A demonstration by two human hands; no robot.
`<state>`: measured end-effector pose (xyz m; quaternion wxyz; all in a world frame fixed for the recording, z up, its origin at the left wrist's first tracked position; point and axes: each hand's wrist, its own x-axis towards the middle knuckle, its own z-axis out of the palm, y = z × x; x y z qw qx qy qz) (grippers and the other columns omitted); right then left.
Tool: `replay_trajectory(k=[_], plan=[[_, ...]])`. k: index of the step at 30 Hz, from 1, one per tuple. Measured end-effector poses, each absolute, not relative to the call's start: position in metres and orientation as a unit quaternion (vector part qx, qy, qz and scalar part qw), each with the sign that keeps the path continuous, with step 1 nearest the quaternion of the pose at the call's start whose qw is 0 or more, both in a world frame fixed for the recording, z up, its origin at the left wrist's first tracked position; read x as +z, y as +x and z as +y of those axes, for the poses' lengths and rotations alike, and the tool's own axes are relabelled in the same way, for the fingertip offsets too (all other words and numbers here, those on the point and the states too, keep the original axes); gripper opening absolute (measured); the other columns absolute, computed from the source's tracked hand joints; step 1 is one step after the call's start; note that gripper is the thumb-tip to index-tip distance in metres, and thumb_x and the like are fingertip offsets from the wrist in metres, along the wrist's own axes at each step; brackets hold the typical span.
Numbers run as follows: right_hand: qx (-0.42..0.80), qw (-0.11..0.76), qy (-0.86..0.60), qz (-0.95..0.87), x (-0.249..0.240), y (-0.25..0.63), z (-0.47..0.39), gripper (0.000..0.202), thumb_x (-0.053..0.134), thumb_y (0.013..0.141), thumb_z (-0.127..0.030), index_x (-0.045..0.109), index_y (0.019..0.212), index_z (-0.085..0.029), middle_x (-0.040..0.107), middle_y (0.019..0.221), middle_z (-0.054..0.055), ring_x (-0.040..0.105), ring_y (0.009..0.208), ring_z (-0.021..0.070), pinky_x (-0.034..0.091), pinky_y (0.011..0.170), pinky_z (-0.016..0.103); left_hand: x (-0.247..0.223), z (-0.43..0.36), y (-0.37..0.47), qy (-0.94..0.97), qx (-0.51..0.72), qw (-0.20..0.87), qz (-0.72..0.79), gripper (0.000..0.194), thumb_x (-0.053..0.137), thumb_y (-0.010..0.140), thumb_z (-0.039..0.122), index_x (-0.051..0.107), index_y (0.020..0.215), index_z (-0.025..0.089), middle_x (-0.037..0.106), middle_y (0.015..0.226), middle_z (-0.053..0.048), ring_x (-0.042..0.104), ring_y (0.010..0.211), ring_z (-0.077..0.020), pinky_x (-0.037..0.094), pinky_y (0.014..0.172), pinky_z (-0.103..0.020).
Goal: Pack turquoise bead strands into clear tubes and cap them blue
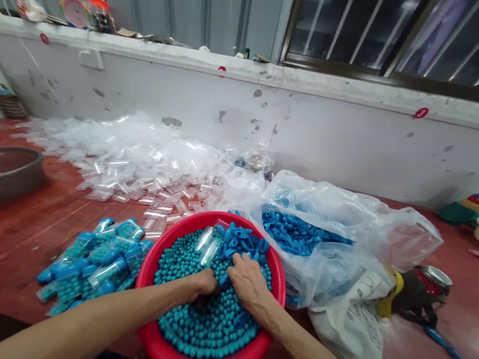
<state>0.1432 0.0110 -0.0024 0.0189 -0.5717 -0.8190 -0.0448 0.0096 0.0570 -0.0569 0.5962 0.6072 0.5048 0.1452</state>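
Observation:
A red basin (pixel 266 350) full of turquoise beads (pixel 199 340) stands in front of me. My left hand (pixel 206 283) is closed and dips into the beads; its fingertips and whatever they hold are hidden. Beside it, my right hand (pixel 246 280) has bent fingers at the edge of a heap of blue plastic caps (pixel 242 241). A blue cap (pixel 225 281) shows at its fingertips, apparently pinched, though the thumb is hidden. Clear plastic tubes (pixel 207 245) lie on the beads at the basin's far side.
Filled, blue-capped tubes (pixel 98 261) are piled left of the basin. Behind them spreads a heap of empty clear tubes (pixel 136 153). A clear bag (pixel 335 199) of blue caps lies right, near a white cloth bag (pixel 352 326). A brown basin (pixel 31 171) stands far left.

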Motion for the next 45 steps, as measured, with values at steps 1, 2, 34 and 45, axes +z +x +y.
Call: replay_trajectory(k=[1,2,34,45], plan=[[-0.047,0.029,-0.581,-0.812,0.001,0.147,0.012,0.018,0.046,0.080,-0.011,0.061,0.074,-0.018,0.057,0.092,0.009,0.048,0.087,0.0237,0.039,0.069,0.034,-0.057,0.057,0.011,0.585,0.129,0.615,0.513,0.024,0.063,0.062,0.022,0.044,0.048,0.017,0.036,0.035,0.007,0.040,0.036,-0.0103,0.034,0.044,-0.025],[-0.046,0.043,-0.592,-0.804,0.005,0.152,0.013,0.016,0.046,0.080,-0.013,0.060,0.075,-0.018,0.057,0.094,0.009,0.048,0.090,0.0242,0.038,0.072,0.035,-0.057,0.056,0.012,0.562,0.109,0.631,0.524,0.022,0.063,0.060,0.022,0.045,0.050,0.018,0.036,0.034,0.007,0.040,0.035,-0.0111,0.033,0.042,-0.026],[0.261,0.257,-0.551,-0.750,0.025,0.157,-0.003,0.024,0.035,0.087,-0.027,0.056,0.098,-0.018,0.062,0.074,0.002,0.057,0.066,0.0145,0.039,0.060,0.023,0.000,0.027,-0.014,0.501,0.243,0.749,0.358,0.032,0.056,0.069,0.041,0.038,0.084,0.019,0.053,0.063,0.004,0.056,0.051,-0.0124,0.040,0.043,-0.021],[0.286,0.183,-0.546,-0.766,0.035,0.158,-0.003,0.029,0.030,0.089,-0.032,0.044,0.068,-0.019,0.047,0.062,-0.003,0.043,0.058,0.0110,0.032,0.056,0.023,0.001,0.017,-0.018,0.542,0.256,0.736,0.314,0.045,0.053,0.072,0.038,0.035,0.109,0.019,0.054,0.069,0.003,0.056,0.046,-0.0102,0.038,0.037,-0.018]])
